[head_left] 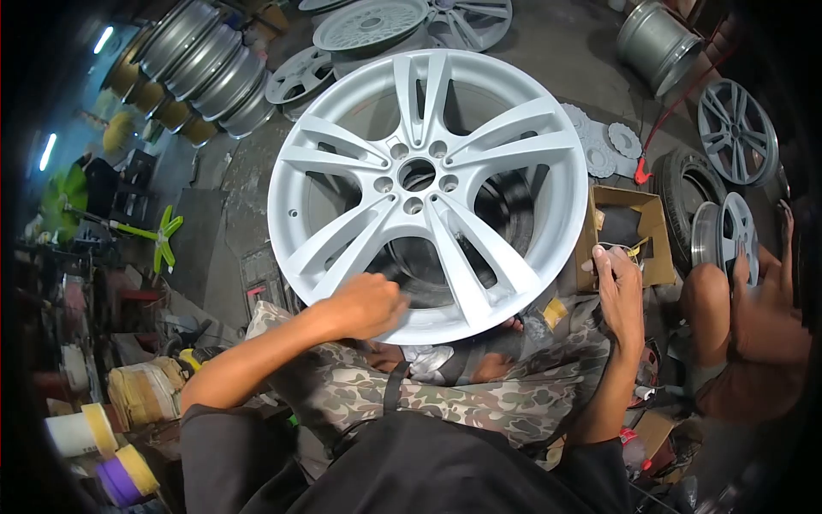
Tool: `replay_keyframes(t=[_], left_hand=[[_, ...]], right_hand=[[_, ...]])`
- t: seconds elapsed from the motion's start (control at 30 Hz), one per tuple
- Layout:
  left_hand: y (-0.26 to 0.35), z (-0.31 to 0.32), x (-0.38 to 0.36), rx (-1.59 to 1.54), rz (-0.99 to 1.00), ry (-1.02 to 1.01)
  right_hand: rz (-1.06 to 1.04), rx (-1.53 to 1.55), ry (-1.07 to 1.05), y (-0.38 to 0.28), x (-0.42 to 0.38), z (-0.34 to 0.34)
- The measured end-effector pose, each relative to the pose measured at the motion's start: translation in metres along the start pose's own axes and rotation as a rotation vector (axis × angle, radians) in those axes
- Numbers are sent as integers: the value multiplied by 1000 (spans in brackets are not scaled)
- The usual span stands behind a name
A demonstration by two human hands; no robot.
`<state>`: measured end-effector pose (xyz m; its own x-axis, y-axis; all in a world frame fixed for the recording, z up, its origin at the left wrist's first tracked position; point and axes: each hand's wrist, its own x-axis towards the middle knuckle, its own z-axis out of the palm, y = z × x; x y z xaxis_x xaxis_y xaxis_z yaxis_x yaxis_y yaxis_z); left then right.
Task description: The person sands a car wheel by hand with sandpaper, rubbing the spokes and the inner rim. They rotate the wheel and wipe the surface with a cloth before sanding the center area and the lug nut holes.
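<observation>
A pale silver-grey car wheel rim lies face up in front of me, with split spokes and bolt holes around an open centre. My left hand is curled closed over a lower-left spoke near the rim's near edge; its fingertips are smeared and anything inside them is hidden. Just off the rim's right side, my right hand is raised with thumb and fingers pinched together. Whatever sits in that pinch is too small to make out. Beside this hand stands an open cardboard box with a dark item inside.
Stacked wheel barrels stand at the upper left. More rims lie beyond mine. A green fan is at left, tape rolls at lower left. On the right, another person sits by a tyre and a rim.
</observation>
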<state>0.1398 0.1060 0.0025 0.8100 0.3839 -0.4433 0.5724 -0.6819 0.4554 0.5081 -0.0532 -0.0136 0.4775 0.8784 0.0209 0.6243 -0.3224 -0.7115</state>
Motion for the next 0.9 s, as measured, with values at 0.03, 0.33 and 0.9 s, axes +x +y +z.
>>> replay_keyframes(t=[0.03,0.33,0.9], left_hand=[[8,2,4,3,3,7],[31,-62,-40,-329,-77,78],[47,56,-32,-389,-31,730]], right_hand=[[-26,24,8,2,1,2],[-22,75,12,-12,-6,-2],[-33,168,45,-19,-9,-11]])
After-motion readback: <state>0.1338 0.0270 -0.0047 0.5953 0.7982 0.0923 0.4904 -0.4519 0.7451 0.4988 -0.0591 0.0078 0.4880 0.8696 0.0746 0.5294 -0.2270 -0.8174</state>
